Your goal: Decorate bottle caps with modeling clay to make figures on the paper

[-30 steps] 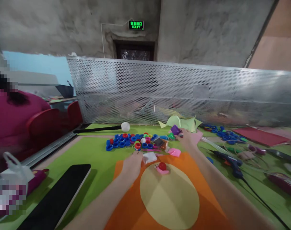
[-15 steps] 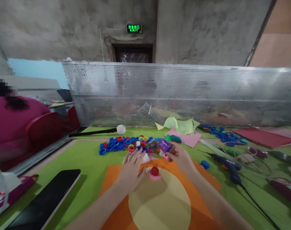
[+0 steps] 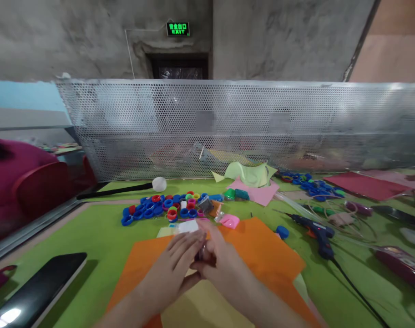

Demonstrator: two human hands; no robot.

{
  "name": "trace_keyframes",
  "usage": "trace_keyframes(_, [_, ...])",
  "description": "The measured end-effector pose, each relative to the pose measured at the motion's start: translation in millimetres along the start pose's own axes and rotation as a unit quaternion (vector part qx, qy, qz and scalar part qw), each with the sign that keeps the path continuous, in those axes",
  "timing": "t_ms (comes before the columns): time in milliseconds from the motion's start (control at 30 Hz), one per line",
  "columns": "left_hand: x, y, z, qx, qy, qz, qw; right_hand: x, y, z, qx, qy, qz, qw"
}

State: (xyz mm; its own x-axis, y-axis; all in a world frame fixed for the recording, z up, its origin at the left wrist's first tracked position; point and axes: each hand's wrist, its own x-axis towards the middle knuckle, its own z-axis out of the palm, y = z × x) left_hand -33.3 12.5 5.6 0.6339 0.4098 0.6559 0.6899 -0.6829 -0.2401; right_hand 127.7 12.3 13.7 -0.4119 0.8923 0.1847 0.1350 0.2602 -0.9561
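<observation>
My left hand and my right hand are together over the paper, their fingers closed around a small packet of purple clay. Only a dark purple sliver of the packet shows between the fingers. Below them lies a pale yellow round sheet on orange paper. Just beyond the fingers are a white piece and a pink clay packet. The red ball on its pink piece is hidden by my hands.
Many bottle caps, mostly blue, lie behind the hands beside clay packets. A glue gun with its cord is at the right. A phone lies left. Crumpled green paper stands near the perforated metal screen.
My right hand has carried the purple clay packet from beside the caps toward me. My left hand has met it over the paper, covering the red ball. The view has shifted slightly right.
</observation>
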Motion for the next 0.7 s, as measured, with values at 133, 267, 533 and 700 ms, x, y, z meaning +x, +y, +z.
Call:
trace_keyframes(133, [0.7, 0.3, -0.5, -0.028, 0.021, -0.008, 0.999, 1.3, -2.5, 1.7, 0.030, -0.007, 0.025, 0.999])
trace_keyframes(267, [-3.1, -1.4, -2.6, -0.033, 0.039, -0.057, 0.997, 1.1, -0.8, 0.1, 0.052, 0.014, 0.002, 0.999])
trace_keyframes(533, [-5.2, -3.7, -1.0, -0.092, -0.003, -0.103, 0.990, 0.0, -4.1, -7.4, -0.104, -0.013, -0.045, 0.993])
trace_keyframes(700, [-6.0, 3.1, -2.5, -0.109, 0.082, -0.167, 0.977, 0.1, -5.2, -2.3, -0.114, -0.001, -0.085, 0.990])
